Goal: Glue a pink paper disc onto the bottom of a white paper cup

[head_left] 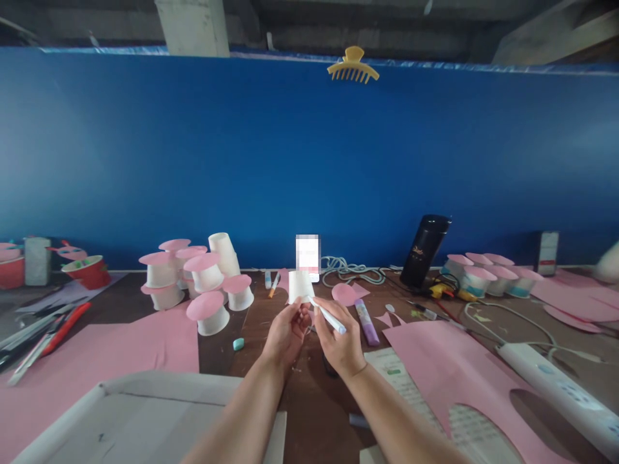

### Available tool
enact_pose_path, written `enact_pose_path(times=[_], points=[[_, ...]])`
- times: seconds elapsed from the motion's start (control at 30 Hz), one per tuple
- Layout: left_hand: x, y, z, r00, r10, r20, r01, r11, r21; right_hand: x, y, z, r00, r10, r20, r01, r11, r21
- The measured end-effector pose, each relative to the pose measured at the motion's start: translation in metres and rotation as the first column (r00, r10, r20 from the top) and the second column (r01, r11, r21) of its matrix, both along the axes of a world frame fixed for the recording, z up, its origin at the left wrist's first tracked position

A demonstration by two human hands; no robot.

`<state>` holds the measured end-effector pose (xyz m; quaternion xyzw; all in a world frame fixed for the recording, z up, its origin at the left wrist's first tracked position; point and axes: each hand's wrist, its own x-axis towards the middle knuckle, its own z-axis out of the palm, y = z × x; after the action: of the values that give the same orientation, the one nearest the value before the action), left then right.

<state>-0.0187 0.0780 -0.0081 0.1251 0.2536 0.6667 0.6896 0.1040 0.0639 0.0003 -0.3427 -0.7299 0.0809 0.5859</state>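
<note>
My left hand (pixel 286 332) grips a small white paper cup (pixel 300 285), which is upside down with its rim toward me. In my right hand (pixel 341 338) is a white marker (pixel 333 318), pinched like a pen, its tip touching or very close to the cup's side. Whether there is a mark on the cup is too small to make out. Behind the cup a phone (pixel 308 254) leans on the wall. To the right lie a pink paper disc (pixel 343 294) and a purple glue stick (pixel 367 322).
Paper cups topped with pink discs (pixel 206 270) stand to the left, beside a stack of white cups (pixel 224 253). A black thermos (pixel 425 250), a power strip (pixel 561 386) and cut pink paper (pixel 454 367) lie right. Scissors (pixel 62 328) and a white box (pixel 145 419) are left.
</note>
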Motion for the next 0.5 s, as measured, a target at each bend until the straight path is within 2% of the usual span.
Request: enact_pose_path(times=[0.27, 0.5], points=[[0.0009, -0.0021, 0.0053, 1.000, 0.001, 0.000, -0.001, 0.999, -0.033, -0.0006, -0.0005, 0.0005, 1.000, 0.002, -0.007, -0.002, 1.000, -0.008], [-0.0012, -0.0005, 0.0025, 0.998, 0.030, 0.061, -0.026, 0.998, -0.065, -0.0017, -0.0014, 0.0016, 0.996, 0.027, -0.080, -0.027, 1.000, 0.007]])
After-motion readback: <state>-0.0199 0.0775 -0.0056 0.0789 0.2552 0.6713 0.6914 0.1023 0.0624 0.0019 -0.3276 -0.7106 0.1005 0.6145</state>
